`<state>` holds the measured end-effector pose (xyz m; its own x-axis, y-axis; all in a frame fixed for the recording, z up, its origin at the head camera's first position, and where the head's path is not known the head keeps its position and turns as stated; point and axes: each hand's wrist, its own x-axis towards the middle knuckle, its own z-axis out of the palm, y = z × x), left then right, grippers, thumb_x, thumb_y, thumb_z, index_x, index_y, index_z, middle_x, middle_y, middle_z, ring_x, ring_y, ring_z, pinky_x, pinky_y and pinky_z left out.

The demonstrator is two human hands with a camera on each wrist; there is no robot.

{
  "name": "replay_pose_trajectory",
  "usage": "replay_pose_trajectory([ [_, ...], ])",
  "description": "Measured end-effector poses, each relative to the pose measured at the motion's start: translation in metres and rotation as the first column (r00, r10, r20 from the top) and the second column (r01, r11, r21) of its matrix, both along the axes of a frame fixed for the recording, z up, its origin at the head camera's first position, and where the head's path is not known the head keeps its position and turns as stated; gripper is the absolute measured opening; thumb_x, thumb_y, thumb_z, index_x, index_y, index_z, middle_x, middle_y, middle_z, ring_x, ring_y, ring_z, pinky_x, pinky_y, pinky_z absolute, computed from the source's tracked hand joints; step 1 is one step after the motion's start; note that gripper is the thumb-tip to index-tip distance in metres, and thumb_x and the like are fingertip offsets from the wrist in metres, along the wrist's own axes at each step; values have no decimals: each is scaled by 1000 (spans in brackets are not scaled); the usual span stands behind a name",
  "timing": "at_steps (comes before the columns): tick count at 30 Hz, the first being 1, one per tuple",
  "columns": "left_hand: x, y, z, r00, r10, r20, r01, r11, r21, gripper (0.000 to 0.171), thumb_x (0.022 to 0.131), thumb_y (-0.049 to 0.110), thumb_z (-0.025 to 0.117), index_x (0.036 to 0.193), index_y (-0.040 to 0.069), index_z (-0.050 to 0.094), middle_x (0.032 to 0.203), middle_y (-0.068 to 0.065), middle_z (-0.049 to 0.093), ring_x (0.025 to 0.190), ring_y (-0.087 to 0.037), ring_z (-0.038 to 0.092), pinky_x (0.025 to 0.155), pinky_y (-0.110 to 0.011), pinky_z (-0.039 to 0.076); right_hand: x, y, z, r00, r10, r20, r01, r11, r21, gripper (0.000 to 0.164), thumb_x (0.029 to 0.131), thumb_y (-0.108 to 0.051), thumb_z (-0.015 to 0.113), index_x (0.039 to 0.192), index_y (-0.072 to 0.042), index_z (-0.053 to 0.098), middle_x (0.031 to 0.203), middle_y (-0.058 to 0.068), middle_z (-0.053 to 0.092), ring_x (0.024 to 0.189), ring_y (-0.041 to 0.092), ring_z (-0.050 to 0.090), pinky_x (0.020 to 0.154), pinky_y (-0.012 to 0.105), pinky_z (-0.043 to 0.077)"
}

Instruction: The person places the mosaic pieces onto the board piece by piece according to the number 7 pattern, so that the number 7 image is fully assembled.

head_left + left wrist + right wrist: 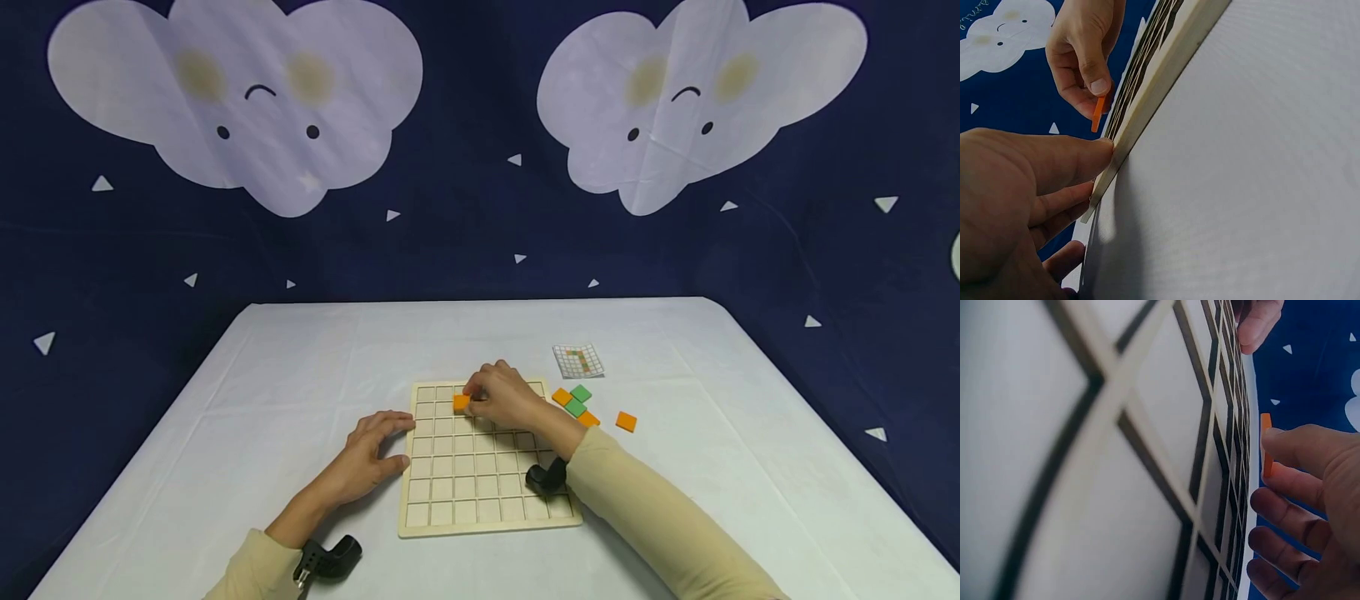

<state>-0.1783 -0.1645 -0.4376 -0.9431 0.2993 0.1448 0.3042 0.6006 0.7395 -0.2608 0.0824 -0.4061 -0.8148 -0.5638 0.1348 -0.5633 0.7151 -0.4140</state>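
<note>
My right hand [507, 395] pinches an orange square tile [461, 404] between thumb and fingertips, over the upper left part of a wooden grid board [442, 466]. In the right wrist view the tile [1267, 445] stands edge-on, just above the board's ribs, with the other fingers spread below it. At the board's left edge rests my left hand [367, 458], its thumb and fingertips against the rim and the fingers loosely extended. The left wrist view shows the left thumb [1079, 159] touching the board's side.
Right of the board lie several loose tiles, among them a green tile [581, 393] and an orange tile [626, 422] set apart. Behind them is a pattern card [578, 361] with a printed grid. A white cloth covers the table [300, 350]; a dark blue cloud-print backdrop [465, 208] hangs behind.
</note>
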Motion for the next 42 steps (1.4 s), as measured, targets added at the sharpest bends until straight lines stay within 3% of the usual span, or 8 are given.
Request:
replay_pose_trajectory([
  [42,-3,0,-3,1000,-3,-7,3,1000,-12,44,80,9,70,122,8,60,134,-5,52,132,-32,31,102,-52,17,-2,1,-5,1000,15,-22,-14,999,41,23,81,-26,73,101,-16,71,96,0,63,88,17,46,82,36,39],
])
